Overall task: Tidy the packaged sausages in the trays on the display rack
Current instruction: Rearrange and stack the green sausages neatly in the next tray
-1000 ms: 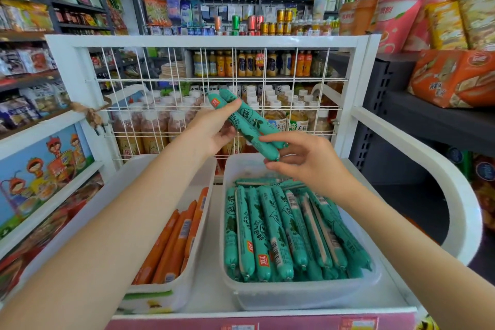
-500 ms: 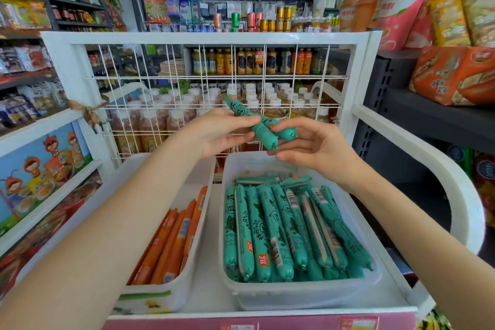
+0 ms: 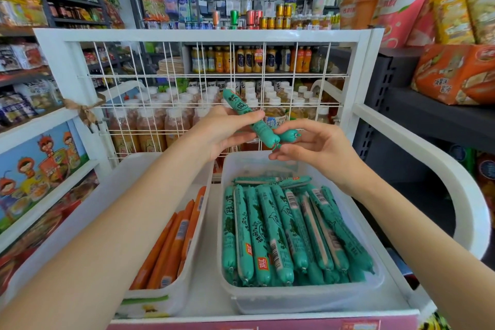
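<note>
My left hand [image 3: 219,131] grips two green packaged sausages [image 3: 250,120] above the back of the right tray, thumb over the upper one. My right hand [image 3: 316,147] touches their lower ends with its fingertips, fingers loosely bent. Below, the clear right tray [image 3: 302,300] holds several green sausages [image 3: 284,233] lying lengthwise in a row, with one or two lying crosswise at the back. The white left tray [image 3: 160,300] holds several orange sausages [image 3: 171,244] along its right wall.
The white display rack [image 3: 203,35] has a wire grid back panel close behind my hands and a curved white side rail [image 3: 439,169] on the right. Bottled drinks stand behind the grid. Store shelves with snacks flank both sides.
Both hands have lifted the two green sausages slightly and tilted them steeper. My right hand shifted from holding the lower ends to touching them with its fingertips.
</note>
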Demonstrator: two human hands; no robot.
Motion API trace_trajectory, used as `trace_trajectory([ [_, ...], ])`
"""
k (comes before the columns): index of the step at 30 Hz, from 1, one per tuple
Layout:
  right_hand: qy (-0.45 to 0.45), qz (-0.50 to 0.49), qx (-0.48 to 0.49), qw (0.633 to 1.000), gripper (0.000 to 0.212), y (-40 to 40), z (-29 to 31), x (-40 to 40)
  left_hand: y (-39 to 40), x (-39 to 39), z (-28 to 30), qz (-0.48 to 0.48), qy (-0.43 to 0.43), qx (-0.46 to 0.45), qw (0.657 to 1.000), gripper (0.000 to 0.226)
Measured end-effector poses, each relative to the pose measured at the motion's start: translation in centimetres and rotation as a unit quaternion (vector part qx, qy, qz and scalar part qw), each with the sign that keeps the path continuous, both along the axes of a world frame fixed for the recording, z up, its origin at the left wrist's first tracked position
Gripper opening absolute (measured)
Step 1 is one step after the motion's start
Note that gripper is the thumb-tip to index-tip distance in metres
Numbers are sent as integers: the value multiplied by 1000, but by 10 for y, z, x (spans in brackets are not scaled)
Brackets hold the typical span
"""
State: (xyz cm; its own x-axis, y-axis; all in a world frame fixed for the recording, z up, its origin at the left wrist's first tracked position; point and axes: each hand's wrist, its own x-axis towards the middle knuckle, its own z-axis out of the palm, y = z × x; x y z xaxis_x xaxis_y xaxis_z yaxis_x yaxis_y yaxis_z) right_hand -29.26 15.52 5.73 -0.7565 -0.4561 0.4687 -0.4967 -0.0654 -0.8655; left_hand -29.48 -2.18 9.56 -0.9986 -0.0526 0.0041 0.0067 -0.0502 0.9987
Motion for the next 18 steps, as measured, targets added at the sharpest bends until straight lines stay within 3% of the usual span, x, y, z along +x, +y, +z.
trace_trajectory([
  [9, -8, 4, -6, 1000, 27, 1, 1, -5, -2, -1, 1, 11, 2, 18, 1000, 13],
  [13, -63, -72, -43, 995, 14, 6, 0, -22, -14, -2, -7, 31, -17, 13, 999, 17],
  [18, -132, -116, 52, 983, 19, 0, -17, -57, -29, 6, -28, 55, -42, 15, 997, 14],
])
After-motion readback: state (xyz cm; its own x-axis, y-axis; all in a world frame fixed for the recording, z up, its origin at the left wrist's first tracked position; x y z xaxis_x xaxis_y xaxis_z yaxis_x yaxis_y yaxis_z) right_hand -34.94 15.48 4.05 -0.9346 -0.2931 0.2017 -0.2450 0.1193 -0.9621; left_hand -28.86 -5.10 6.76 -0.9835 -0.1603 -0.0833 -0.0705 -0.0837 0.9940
